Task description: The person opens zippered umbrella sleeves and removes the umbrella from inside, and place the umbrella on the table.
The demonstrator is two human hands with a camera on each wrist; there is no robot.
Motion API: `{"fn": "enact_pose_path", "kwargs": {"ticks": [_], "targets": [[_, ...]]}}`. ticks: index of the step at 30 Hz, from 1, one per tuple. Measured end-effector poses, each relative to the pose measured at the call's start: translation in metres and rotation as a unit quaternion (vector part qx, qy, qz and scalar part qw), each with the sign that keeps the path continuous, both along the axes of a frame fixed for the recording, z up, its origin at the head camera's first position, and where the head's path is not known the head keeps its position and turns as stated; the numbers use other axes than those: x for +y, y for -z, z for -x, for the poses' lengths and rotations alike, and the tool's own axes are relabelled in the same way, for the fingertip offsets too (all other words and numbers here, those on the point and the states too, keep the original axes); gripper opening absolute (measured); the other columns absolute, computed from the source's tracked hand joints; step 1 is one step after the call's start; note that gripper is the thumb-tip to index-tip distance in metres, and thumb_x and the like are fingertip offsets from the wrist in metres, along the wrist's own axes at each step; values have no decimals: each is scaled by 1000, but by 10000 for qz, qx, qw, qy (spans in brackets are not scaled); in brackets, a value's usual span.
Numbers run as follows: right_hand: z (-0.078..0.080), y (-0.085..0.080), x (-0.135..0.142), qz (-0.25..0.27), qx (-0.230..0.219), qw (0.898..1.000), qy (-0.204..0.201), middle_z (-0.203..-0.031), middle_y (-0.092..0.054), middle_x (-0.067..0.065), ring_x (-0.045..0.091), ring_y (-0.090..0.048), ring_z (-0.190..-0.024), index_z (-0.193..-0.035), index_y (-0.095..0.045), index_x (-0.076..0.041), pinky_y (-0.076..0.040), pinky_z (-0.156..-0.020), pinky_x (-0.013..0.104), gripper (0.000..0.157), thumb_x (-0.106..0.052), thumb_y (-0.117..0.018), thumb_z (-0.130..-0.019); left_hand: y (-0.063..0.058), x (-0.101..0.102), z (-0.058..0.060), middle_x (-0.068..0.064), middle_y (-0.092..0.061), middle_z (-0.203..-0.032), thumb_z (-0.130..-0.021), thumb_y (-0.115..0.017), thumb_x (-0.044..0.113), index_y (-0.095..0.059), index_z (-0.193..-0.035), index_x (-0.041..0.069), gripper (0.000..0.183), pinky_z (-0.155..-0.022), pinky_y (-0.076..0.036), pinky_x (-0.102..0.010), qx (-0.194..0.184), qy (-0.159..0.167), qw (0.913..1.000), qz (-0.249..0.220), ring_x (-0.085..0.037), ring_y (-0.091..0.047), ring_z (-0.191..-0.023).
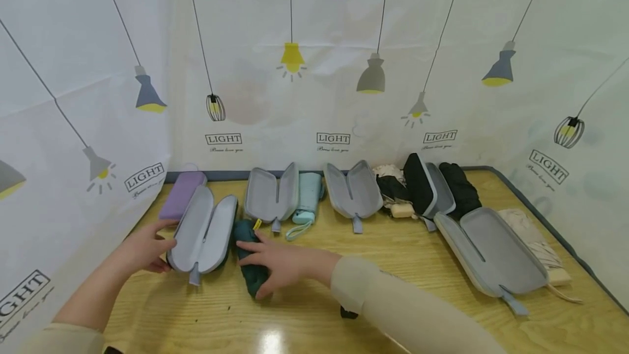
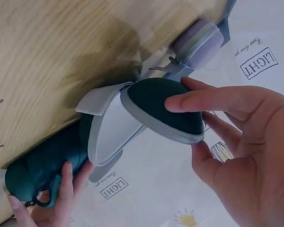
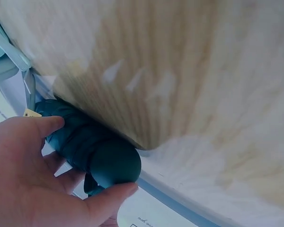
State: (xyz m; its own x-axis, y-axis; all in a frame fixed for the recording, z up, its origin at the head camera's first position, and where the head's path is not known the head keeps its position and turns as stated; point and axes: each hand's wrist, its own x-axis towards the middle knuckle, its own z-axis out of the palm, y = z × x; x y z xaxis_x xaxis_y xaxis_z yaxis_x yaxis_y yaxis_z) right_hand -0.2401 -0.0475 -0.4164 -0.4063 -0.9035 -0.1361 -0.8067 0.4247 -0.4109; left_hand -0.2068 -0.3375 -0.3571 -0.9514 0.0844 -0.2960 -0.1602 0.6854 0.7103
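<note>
At the left of the table, an unfolded hard case (image 1: 189, 231) with a pale grey lining and dark green shell stands open. My left hand (image 1: 137, 247) holds its left half, fingers and thumb against the green shell (image 2: 156, 97). Just right of the case lies a folded dark green umbrella (image 1: 253, 280) with a yellow tag. My right hand (image 1: 282, 264) grips it from above. In the right wrist view the thumb is at the umbrella's rounded end (image 3: 116, 163), and the other fingers lie along its fabric. A wrist loop (image 2: 52, 191) hangs from the umbrella.
A closed purple case (image 1: 182, 195) sits behind the green one. Along the back are open grey-lined cases (image 1: 267, 195), a light blue umbrella (image 1: 308, 193) and black umbrellas (image 1: 459, 187). At right, a large open case (image 1: 503, 247) lies beside a beige umbrella (image 1: 533, 236).
</note>
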Motion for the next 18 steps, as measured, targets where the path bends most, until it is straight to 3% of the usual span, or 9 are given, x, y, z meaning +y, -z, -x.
{"fn": "enact_pose_path", "kwargs": {"ticks": [7,14,18], "targets": [[8,-2,-13,-184,104,9994,282,-148,0,-12,23,6,-134,-139,-33,-28,-18,-105,37,67,-47,-60,-81,-1,1,9,-32,-55,-98,-89,-46,9,-15,-139,-7,61,-56,-51,-39,222,-105,9996,145,-28,-61,-60],[12,2,-29,-505,752,9929,772,-149,-1,-9,28,-2,-134,-140,-29,-27,-21,-104,36,68,-52,-54,-82,3,0,19,-39,-41,-117,-91,-46,11,-14,-139,-6,60,-57,-51,-38,225,-192,9995,115,-27,-61,-60],[14,1,-37,-612,1102,9861,1087,-149,-7,-3,30,-9,-134,-139,-32,-24,-25,-103,34,68,-53,-53,-81,5,1,25,-39,-39,-119,-91,-46,13,-15,-139,-6,60,-56,-51,-37,213,-278,9992,184,-27,-61,-60]]}}
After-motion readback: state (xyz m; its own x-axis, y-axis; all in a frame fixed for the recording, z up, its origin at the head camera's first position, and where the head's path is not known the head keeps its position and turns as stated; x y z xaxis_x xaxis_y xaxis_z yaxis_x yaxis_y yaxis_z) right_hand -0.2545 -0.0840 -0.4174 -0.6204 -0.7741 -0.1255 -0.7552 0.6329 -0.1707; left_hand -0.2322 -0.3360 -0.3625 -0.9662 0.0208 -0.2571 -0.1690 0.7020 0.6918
